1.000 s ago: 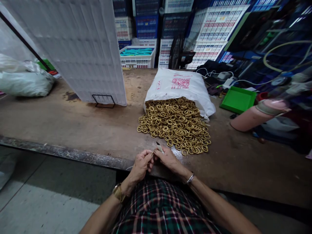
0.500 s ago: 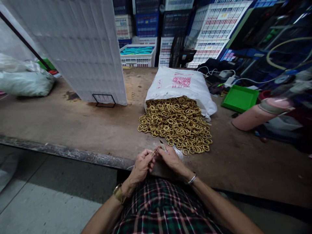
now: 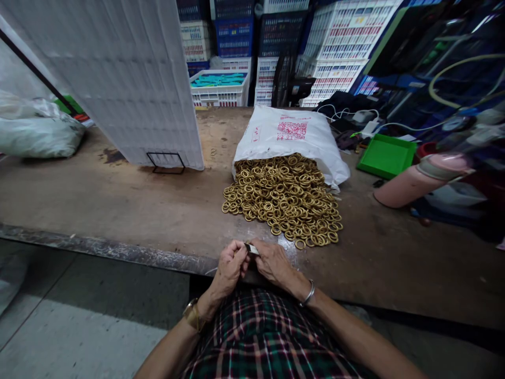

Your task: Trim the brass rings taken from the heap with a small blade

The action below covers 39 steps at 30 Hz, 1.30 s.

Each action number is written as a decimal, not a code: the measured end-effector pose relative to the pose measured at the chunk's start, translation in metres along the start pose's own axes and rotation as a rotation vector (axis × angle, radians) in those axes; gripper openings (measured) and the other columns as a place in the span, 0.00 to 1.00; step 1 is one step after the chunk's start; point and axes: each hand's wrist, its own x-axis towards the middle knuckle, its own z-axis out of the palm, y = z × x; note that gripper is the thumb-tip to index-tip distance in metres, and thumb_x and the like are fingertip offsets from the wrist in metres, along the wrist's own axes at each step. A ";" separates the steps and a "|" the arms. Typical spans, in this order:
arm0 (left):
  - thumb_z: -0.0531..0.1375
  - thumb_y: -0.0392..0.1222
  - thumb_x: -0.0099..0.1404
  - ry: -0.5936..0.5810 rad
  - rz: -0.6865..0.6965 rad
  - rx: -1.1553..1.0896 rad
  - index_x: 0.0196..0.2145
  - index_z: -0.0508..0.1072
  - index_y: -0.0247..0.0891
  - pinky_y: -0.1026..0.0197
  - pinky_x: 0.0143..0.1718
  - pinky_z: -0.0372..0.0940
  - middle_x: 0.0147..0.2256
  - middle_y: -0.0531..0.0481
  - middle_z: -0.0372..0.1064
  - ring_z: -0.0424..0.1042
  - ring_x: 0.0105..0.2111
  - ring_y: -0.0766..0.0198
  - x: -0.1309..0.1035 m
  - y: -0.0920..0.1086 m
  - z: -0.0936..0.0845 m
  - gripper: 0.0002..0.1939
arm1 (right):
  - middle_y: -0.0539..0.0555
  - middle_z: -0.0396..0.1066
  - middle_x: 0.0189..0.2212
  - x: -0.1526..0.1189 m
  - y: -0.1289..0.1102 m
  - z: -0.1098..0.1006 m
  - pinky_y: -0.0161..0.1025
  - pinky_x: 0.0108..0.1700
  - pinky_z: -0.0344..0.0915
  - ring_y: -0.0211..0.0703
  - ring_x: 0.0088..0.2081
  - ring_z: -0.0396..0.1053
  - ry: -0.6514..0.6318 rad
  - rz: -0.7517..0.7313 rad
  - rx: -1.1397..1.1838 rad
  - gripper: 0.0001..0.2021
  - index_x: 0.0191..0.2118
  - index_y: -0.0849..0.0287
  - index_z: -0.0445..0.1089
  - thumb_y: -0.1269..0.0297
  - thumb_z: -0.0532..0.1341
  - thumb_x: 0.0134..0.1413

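A small knife (image 3: 252,249), pale with a dark tip, sits in my right hand (image 3: 273,261), whose fingers are closed on it. The tip reaches the fingertips of my left hand (image 3: 231,264). My left hand is pinched shut; a bit of gold colour showed at its fingertips a moment ago, seemingly a brass ring, now mostly hidden. Both hands meet low over the table's front edge. Just beyond them lies a heap of brass-coloured rings (image 3: 284,197), spilling from the mouth of a white sack (image 3: 290,134) with red print.
On the wooden table (image 3: 165,210), a tall white panel (image 3: 158,105) stands at left in a black wire foot. A plastic bag (image 3: 39,131) lies farther left. To the right are a green tray (image 3: 386,155) and a pink bottle (image 3: 418,181). Stacked crates (image 3: 339,52) stand behind.
My right hand has turned the knife: its tip pointed up and away, and now points left at my left fingertips. My left hand has hardly moved. The view has shifted slightly.
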 end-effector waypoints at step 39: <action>0.64 0.44 0.49 -0.045 -0.369 -0.680 0.30 0.68 0.34 0.72 0.15 0.50 0.26 0.51 0.66 0.62 0.20 0.73 0.006 0.007 -0.008 0.13 | 0.52 0.69 0.29 0.015 0.050 -0.012 0.33 0.31 0.53 0.38 0.30 0.65 0.180 0.335 -0.180 0.07 0.34 0.59 0.66 0.72 0.51 0.53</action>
